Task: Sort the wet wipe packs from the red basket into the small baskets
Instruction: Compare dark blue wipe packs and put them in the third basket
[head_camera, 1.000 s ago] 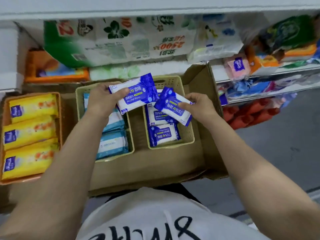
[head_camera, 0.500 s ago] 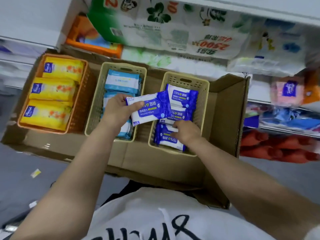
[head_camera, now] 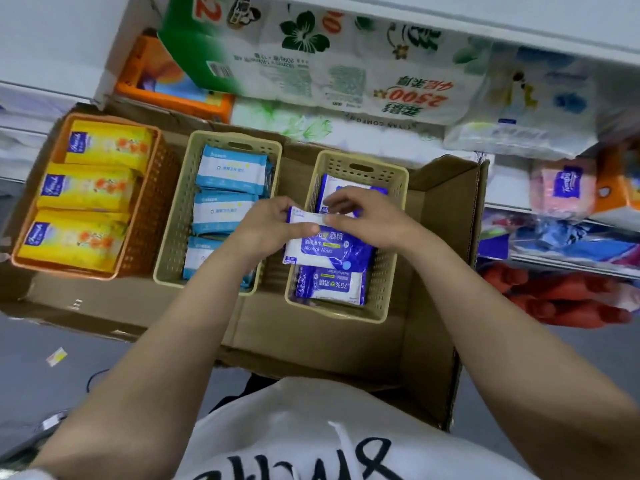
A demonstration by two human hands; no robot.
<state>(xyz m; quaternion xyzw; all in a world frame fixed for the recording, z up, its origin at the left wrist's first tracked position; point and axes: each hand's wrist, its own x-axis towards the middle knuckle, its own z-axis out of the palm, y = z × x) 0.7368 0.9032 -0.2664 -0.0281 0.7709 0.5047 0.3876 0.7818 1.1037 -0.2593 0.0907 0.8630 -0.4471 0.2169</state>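
Both hands hold one dark-blue-and-white alcohol wipe pack (head_camera: 327, 249) over the right beige basket (head_camera: 388, 271). My left hand (head_camera: 266, 225) grips its left end, thumb on top. My right hand (head_camera: 367, 218) pinches its upper edge. Under it, in the same basket, lie more dark blue packs, one at the near end (head_camera: 332, 285) and one at the far end (head_camera: 334, 187). The middle beige basket (head_camera: 176, 220) holds three light blue packs (head_camera: 232, 171). The orange basket (head_camera: 142, 223) on the left holds three yellow packs (head_camera: 86, 188). No red basket is in view.
The three baskets stand in a shallow cardboard box (head_camera: 440, 271) on a low shelf. Behind them lie big tissue bundles (head_camera: 329, 64) and an orange package (head_camera: 173, 84). To the right are shelves with pink, blue and red packs (head_camera: 561, 192). Grey floor lies below left.
My left hand has carried its pack to the right, over the right basket. My right hand has let go of the pack it laid in the basket and now pinches the left hand's pack.
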